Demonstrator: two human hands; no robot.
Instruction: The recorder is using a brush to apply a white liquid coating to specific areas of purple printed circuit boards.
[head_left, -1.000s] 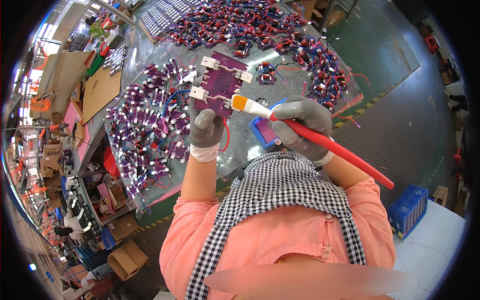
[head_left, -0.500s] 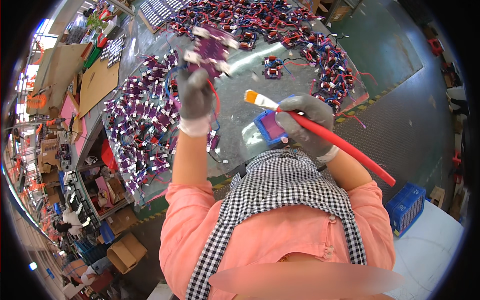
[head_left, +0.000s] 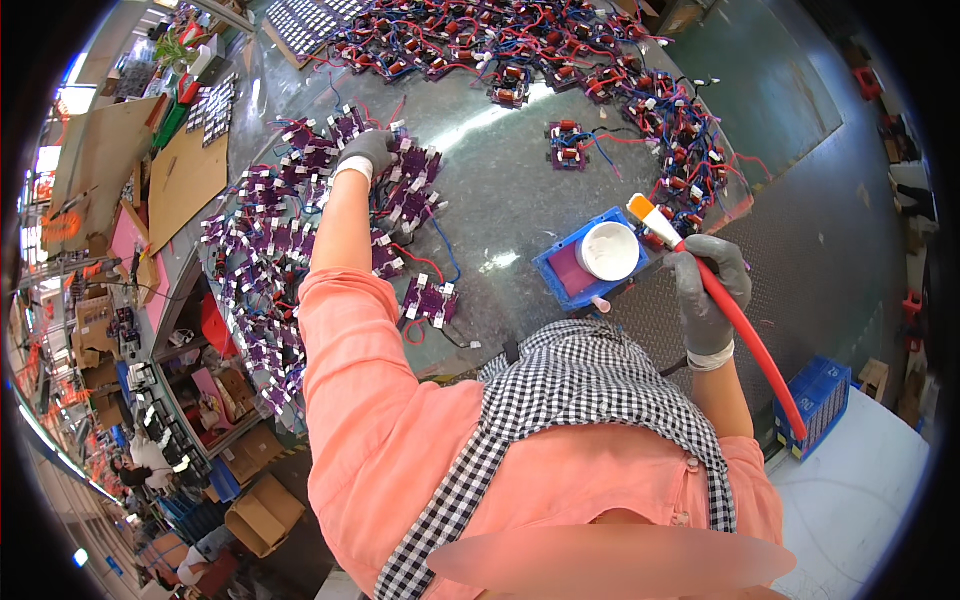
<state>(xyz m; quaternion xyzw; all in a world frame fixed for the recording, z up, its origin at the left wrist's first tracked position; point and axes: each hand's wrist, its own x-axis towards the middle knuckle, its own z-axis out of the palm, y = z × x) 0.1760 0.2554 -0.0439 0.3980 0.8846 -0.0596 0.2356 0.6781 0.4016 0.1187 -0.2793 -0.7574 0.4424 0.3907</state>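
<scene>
Moved to three o'clock: right hand [head_left: 715, 300], clamped on brush [head_left: 757, 345]. At eleven: left hand [head_left: 368, 150], grip indiscernible, by boards [head_left: 412, 185]. At two: white tub [head_left: 608, 250] inside blue tray [head_left: 554, 284].

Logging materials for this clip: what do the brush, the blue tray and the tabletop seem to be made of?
Brush handle: smooth, evenly red, slightly glossy; plastic or painted wood.
Bristles: amber fibre, natural or synthetic unclear.
Blue tray: probably moulded plastic, given its uniform colour.
Tabletop: grey, semi-gloss, with bright reflected streaks; perhaps sheet metal, though coated board is possible.
</scene>
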